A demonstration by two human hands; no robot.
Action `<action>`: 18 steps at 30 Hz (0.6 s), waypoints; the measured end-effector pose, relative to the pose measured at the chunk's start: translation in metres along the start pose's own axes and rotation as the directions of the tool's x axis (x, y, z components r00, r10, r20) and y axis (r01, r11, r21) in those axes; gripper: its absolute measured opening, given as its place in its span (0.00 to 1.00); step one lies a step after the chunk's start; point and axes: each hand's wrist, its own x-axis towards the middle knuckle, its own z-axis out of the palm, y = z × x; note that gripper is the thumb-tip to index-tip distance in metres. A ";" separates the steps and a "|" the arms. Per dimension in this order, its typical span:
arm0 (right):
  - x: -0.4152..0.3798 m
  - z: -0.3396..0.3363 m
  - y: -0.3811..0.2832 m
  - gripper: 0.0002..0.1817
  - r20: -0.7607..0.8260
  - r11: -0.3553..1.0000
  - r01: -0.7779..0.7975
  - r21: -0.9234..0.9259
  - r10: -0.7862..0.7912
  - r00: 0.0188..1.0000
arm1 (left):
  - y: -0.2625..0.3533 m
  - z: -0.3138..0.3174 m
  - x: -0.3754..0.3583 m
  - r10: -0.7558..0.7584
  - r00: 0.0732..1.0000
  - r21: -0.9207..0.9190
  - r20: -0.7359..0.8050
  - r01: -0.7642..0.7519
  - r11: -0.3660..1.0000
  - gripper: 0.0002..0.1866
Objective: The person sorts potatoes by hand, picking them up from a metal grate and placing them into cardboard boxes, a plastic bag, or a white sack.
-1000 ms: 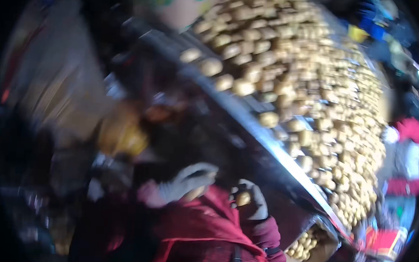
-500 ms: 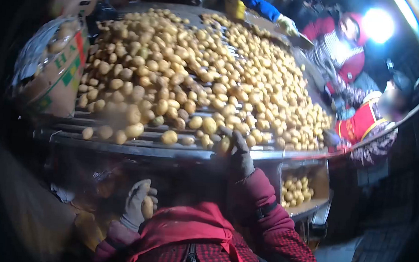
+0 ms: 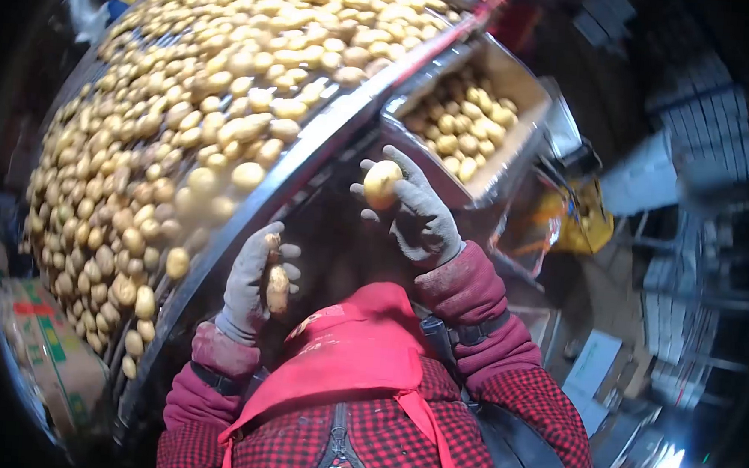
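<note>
My gloved left hand (image 3: pixel 252 280) is curled around a knobbly, brownish potato (image 3: pixel 277 291), with another brownish piece showing higher up by the fingers. It is beside the metal edge of the sorting table. My gloved right hand (image 3: pixel 420 213) has its palm turned up and grips a round yellow potato (image 3: pixel 383 185). That hand is just below the near corner of a cardboard box (image 3: pixel 523 114), which has several yellow potatoes (image 3: pixel 467 124) inside. Many loose potatoes (image 3: pixel 229 79) cover the sorting table to the left of both hands.
The table's metal rim (image 3: pixel 248 200) runs diagonally past my hands. A printed carton (image 3: pixel 50 347) stands at the lower left. Yellow material (image 3: pixel 585 221) lies right of the box, near stacked pale crates (image 3: pixel 715 135). A flat white panel (image 3: pixel 592 367) is on the floor.
My view has swung right and down, bringing the cardboard box close. My right hand has left the table edge and now holds a round potato near the box. My left hand still holds its potato.
</note>
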 end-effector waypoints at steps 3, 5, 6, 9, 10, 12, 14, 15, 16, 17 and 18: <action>-0.037 -0.031 -0.004 0.37 -0.095 0.979 0.160 -0.123 -0.172 0.980 | -0.004 0.037 0.022 -0.099 0.993 0.085 0.068 0.094 0.992 0.28; -0.062 -0.052 -0.003 0.35 -0.151 0.980 0.192 -0.055 -0.198 0.968 | -0.013 0.055 0.031 -0.208 0.972 0.068 0.111 0.201 0.977 0.27; -0.075 -0.064 -0.005 0.33 -0.170 0.978 0.208 -0.003 -0.206 0.964 | -0.017 0.064 0.034 -0.236 0.961 0.095 0.142 0.224 0.970 0.27; -0.111 -0.086 0.001 0.25 -0.352 0.964 0.223 -0.143 -0.260 0.899 | -0.023 0.091 0.042 -0.274 0.952 0.128 0.137 0.257 0.958 0.26; -0.120 -0.101 0.006 0.25 -0.388 0.974 0.225 -0.041 -0.223 0.894 | -0.027 0.094 0.047 -0.263 0.949 0.139 0.175 0.241 0.961 0.25; -0.134 -0.114 0.009 0.24 -0.463 0.953 0.263 -0.150 -0.303 0.833 | -0.034 0.098 0.056 -0.278 0.936 0.213 0.214 0.233 0.949 0.27; -0.145 -0.131 0.006 0.23 -0.648 0.946 0.293 0.139 -0.138 0.749 | -0.041 0.104 0.059 -0.294 0.928 0.247 0.228 0.237 0.940 0.26; -0.150 -0.137 0.005 0.22 -0.680 0.938 0.337 0.075 -0.199 0.705 | -0.044 0.107 0.061 -0.304 0.925 0.268 0.227 0.241 0.933 0.26; -0.158 -0.148 -0.005 0.19 -0.704 0.921 0.365 0.134 -0.171 0.689 | -0.048 0.108 0.062 -0.311 0.921 0.274 0.235 0.244 0.930 0.26; -0.166 -0.156 -0.019 0.19 -0.729 0.911 0.396 0.118 -0.192 0.658 | -0.051 0.108 0.064 -0.321 0.920 0.272 0.226 0.257 0.927 0.26; -0.173 -0.165 -0.036 0.19 -0.750 0.900 0.423 0.102 -0.210 0.627 | -0.053 0.109 0.066 -0.329 0.920 0.267 0.214 0.269 0.925 0.26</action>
